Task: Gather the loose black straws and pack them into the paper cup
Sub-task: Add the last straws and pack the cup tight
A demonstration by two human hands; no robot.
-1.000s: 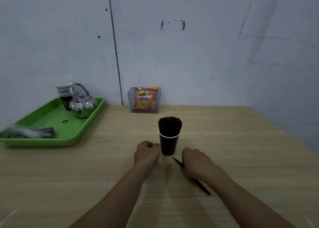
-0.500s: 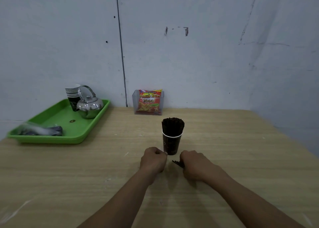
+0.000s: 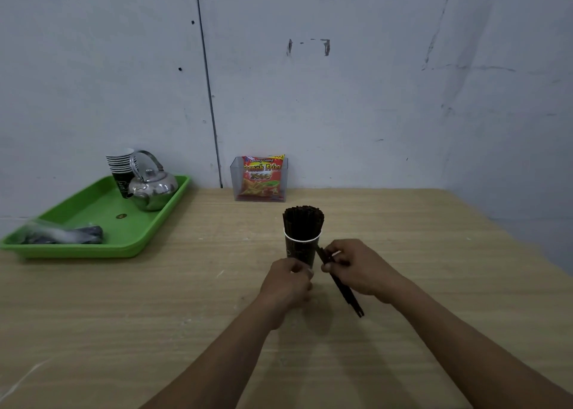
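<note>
The right hand (image 3: 356,269) has lifted the last straws (image 3: 341,287) off the table (image 3: 155,315) beside the packed cup (image 3: 300,250), which the left hand (image 3: 288,280) grips low, leaving only insertion.

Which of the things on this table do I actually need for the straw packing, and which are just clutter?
Needed:
paper cup, already full of straws
loose black straws, held in the right hand
left hand, closed at the cup's base

Clutter:
green tray
kettle
stacked cups
snack packet in its clear box
</note>
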